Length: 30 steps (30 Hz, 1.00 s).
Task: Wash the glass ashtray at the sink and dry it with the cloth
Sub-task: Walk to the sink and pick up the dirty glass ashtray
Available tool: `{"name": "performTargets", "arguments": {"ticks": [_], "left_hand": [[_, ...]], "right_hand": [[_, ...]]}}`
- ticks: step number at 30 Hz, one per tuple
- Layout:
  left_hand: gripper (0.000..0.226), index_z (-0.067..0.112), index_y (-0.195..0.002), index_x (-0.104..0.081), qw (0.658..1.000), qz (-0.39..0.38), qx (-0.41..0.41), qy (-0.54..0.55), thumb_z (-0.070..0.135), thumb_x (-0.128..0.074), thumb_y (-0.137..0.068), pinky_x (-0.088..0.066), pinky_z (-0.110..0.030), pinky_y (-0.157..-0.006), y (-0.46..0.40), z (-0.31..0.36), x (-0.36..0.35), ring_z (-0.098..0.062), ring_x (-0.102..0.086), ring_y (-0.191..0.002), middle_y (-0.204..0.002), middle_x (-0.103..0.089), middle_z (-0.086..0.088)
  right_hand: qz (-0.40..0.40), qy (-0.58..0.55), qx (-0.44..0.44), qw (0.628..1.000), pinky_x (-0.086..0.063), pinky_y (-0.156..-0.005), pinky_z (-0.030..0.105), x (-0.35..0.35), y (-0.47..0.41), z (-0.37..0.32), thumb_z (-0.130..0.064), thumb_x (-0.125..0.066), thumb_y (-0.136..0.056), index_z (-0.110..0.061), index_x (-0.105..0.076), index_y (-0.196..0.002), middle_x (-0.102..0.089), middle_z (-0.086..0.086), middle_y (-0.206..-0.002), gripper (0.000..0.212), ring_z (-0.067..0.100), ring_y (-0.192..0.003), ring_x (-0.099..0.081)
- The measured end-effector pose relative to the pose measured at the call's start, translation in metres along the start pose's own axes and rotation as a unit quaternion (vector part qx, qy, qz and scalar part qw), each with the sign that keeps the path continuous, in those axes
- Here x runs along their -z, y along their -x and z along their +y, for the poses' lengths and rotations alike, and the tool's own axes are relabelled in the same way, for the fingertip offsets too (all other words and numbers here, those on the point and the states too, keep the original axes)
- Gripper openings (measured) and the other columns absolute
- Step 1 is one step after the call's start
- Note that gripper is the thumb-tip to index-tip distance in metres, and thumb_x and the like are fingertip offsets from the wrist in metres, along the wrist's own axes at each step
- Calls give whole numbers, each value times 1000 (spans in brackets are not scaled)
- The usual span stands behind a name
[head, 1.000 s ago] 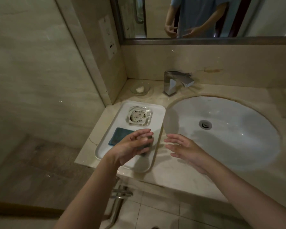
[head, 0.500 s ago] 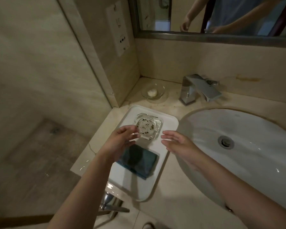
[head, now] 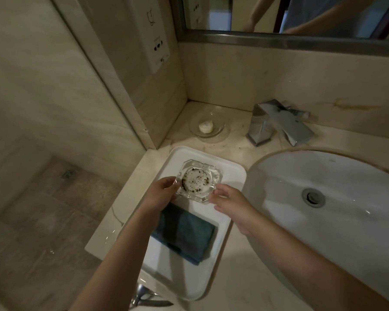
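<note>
A square glass ashtray (head: 198, 180), speckled with dark ash, sits at the far end of a white tray (head: 231, 173). My left hand (head: 161, 194) grips its left edge with curled fingers. My right hand (head: 230, 204) touches its near right corner, fingers bent around the rim. A folded dark teal cloth (head: 186, 232) lies on the tray just behind my hands, partly under my left forearm. The white oval sink (head: 323, 198) is to the right, with a chrome faucet (head: 279, 124) behind it.
A small glass dish with a piece of soap (head: 208, 127) stands in the back corner of the counter. A wall with a socket plate (head: 153, 37) rises on the left. The counter's left edge drops to the floor beside the tray.
Both hands have moved forward from above the cloth to the ashtray and closed in on its two sides. The view has come closer and shifted left.
</note>
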<state>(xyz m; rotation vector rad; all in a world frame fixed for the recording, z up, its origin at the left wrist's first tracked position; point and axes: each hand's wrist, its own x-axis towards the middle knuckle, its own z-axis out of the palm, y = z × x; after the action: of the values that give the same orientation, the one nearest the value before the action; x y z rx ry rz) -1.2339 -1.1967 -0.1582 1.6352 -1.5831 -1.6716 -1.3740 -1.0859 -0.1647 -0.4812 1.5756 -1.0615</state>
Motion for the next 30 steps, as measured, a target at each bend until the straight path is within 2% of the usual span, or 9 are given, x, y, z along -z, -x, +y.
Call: {"name": "performTargets", "arguments": {"ticks": [4,7,10,14,16,20,25,27,30], "left_hand": [[27,13,-116,-65,999,-26,-3,-36,20,-58,-91,-50,-32,-89,-9,1,4,-25,-62,-98,-110,-68,-8],[27,14,-115,-66,998,-45,-20,-31,18,-59,-89,-47,-34,-97,-14,1,3,-22,-60,-107,-114,-67,-5],[21,14,-106,-68,997,-74,-27,8,10,-56,-89,-47,-34,-93,-15,2,1,-25,-61,-104,-109,-69,-10],[19,15,-92,-69,990,-112,-25,79,3,-54,-89,-51,-27,-78,-10,7,-5,-22,-61,-90,-90,-69,-8],[19,15,-94,-68,988,-121,-34,95,3,-54,-90,-53,-25,-75,-7,13,-8,-19,-64,-87,-89,-70,-6],[23,10,-108,-65,980,-152,-55,119,3,-53,-90,-52,-28,-82,1,35,-19,-20,-65,-89,-98,-70,-12],[18,15,-97,-66,962,-208,-63,163,4,-53,-90,-55,-23,-75,7,59,-45,-9,-67,-70,-79,-72,-3],[18,11,-102,-64,955,-232,-54,176,4,-54,-89,-57,-21,-69,9,64,-57,-10,-68,-70,-82,-73,-5],[20,7,-108,-60,947,-270,-39,168,2,-53,-89,-57,-22,-72,15,68,-75,-12,-68,-73,-91,-70,-9]], "right_hand": [[21,-30,-13,999,-44,-99,33,-5,-5,-2,-13,-58,-89,-8,-43,-134,-55,1,-115,49,19,-109,-54],[39,-61,-20,997,-44,-95,30,-6,-6,-4,-9,-58,-89,-5,-44,-132,-57,-6,-94,46,15,-96,-56],[63,-79,-22,995,-46,-94,30,-7,-5,-7,-8,-56,-90,-4,-47,-130,-58,-3,-92,41,19,-96,-58],[107,-103,-9,989,-46,-89,25,-6,-1,-9,-9,-54,-91,-3,-42,-134,-59,7,-113,45,19,-97,-58],[128,-113,7,985,-46,-87,24,-4,2,-11,-10,-54,-91,-4,-42,-135,-58,4,-109,46,16,-93,-58],[169,-161,46,971,-47,-85,27,8,11,-15,-10,-53,-92,-5,-47,-130,-58,-6,-91,39,11,-85,-58],[212,-191,73,956,-50,-75,20,33,27,-23,-13,-53,-92,-9,-50,-128,-62,7,-116,36,18,-99,-62],[232,-192,90,949,-49,-70,17,45,36,-24,-13,-54,-91,-9,-50,-129,-62,7,-117,38,17,-99,-62],[264,-202,103,937,-49,-70,20,61,47,-21,-15,-54,-91,-11,-52,-128,-63,8,-119,37,19,-101,-63]]}}
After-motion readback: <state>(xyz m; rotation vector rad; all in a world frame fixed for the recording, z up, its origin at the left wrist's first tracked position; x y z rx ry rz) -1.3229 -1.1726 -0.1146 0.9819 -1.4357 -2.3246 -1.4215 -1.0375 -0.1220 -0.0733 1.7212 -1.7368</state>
